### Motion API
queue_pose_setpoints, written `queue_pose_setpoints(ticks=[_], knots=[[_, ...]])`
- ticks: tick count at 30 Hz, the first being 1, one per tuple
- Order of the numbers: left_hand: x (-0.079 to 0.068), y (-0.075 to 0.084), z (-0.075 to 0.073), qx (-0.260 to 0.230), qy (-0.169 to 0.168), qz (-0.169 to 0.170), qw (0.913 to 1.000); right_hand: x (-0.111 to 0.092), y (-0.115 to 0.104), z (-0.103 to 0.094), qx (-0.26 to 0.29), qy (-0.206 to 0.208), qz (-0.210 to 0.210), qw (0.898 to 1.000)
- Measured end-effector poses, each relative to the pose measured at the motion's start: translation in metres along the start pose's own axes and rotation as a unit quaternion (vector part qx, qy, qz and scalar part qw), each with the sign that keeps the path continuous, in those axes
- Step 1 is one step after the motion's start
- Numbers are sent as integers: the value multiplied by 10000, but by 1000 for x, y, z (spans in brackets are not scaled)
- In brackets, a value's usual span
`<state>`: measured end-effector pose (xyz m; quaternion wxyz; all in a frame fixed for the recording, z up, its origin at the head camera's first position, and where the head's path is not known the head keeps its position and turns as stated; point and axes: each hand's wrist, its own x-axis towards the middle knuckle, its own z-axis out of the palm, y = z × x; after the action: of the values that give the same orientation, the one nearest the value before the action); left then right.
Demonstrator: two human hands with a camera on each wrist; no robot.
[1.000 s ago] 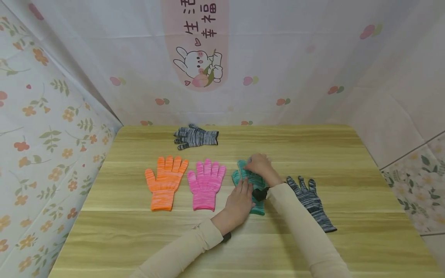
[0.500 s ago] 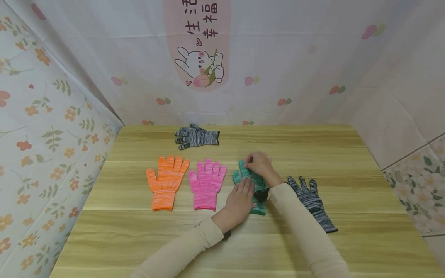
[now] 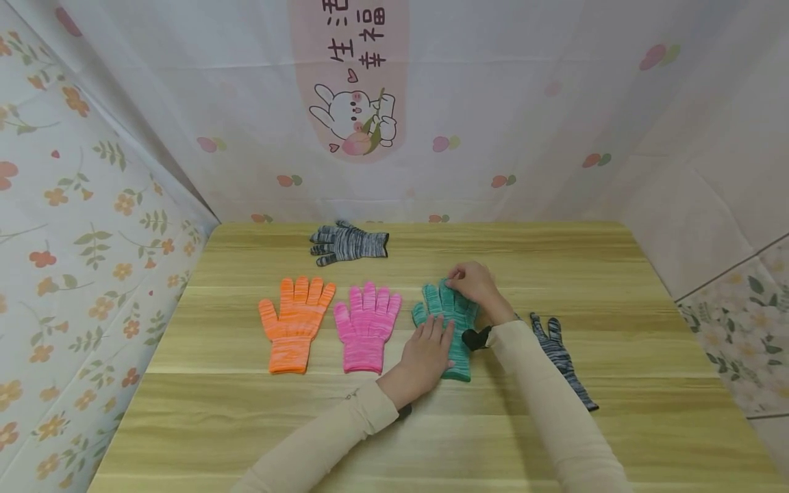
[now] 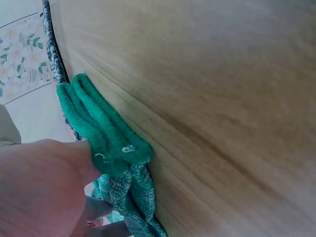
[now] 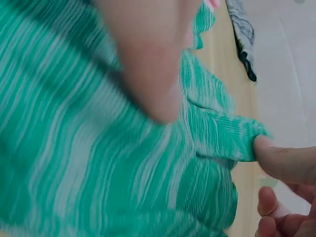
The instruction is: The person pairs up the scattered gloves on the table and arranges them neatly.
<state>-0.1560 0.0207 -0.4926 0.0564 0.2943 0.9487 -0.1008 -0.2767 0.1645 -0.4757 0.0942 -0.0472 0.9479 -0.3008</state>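
A green-and-white striped knit glove (image 3: pixel 457 342) lies on the table with its fingers away from me. My left hand (image 3: pixel 422 359) rests on the glove's palm with fingers fairly straight. Its fingertip (image 5: pixel 155 98) presses the knit in the right wrist view, and the green cuff (image 4: pixel 111 126) sits beside it in the left wrist view. My right hand (image 3: pixel 473 282) pinches the tip of one glove finger (image 5: pixel 229 136) between thumb (image 5: pixel 284 158) and fingers. Part of the glove's far right side is hidden behind the right hand.
To the left lie a pink glove (image 3: pixel 366 332) and an orange glove (image 3: pixel 296 325), both flat. A grey-black glove (image 3: pixel 349 244) lies sideways near the back edge of the table (image 3: pixel 203 424). Another grey-black glove (image 3: pixel 557 352) lies at right, partly under the right sleeve.
My right hand has moved right and slightly away, from a glove finger further left to another one. More of the green glove's fingers now show, spread out. The left hand stays put.
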Motion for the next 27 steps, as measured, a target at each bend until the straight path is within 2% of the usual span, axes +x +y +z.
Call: queue_pose_setpoints(ticks=[4, 9, 13, 15, 21, 27], knots=[[3, -3, 0, -4, -47, 64, 10000, 1, -3, 3, 18, 185, -174, 9997], [7, -8, -3, -210, -286, 211, 9991, 1, 2, 6, -105, 61, 44, 9999], [10, -10, -6, -447, -435, 217, 9978, 2, 10, 1, -106, -50, 253, 9996], [11, -10, -7, -454, -478, 212, 9976, 2, 14, -4, -174, -176, 415, 9988], [10, -11, -11, -377, -577, 194, 9974, -1, 22, -22, -81, -1100, 601, 9921], [10, -11, -12, -461, -617, 204, 9968, -5, 25, -27, 58, -1294, 601, 9898]])
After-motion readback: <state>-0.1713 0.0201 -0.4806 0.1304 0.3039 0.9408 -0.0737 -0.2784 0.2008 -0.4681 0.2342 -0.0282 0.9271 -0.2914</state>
